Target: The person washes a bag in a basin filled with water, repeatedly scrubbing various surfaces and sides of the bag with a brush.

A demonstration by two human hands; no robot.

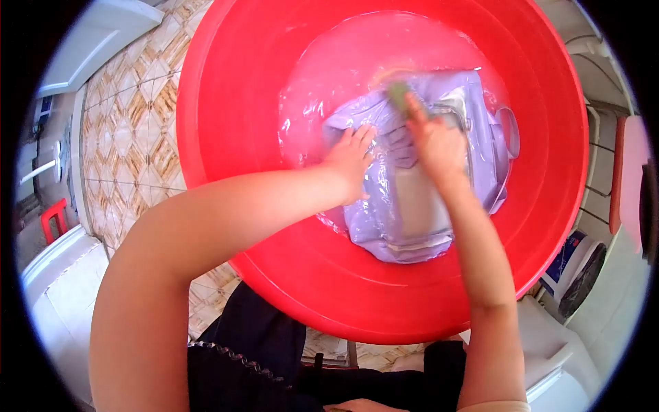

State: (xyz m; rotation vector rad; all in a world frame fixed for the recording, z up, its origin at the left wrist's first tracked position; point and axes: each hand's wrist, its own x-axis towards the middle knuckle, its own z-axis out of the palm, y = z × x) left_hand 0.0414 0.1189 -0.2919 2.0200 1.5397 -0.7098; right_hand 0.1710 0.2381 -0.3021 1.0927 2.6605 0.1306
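Note:
A wet lavender bag (381, 199) with a pale panel and side straps lies flat in a large red basin (261, 233) that holds shallow water. My left hand (350, 161) rests on the left part of the bag, its fingers spread on the fabric. On the upper middle of the bag, my right hand (438, 144) grips a green brush (398, 95), with one finger stretched along it. Both the brush and that hand are blurred by motion, and the brush's underside is hidden.
Patterned floor tiles (130, 130) lie to the left of the basin. A red chair-like object (55, 218) stands at the far left. At the right are a blue and white bucket (573, 271) and a red-edged panel (628, 178).

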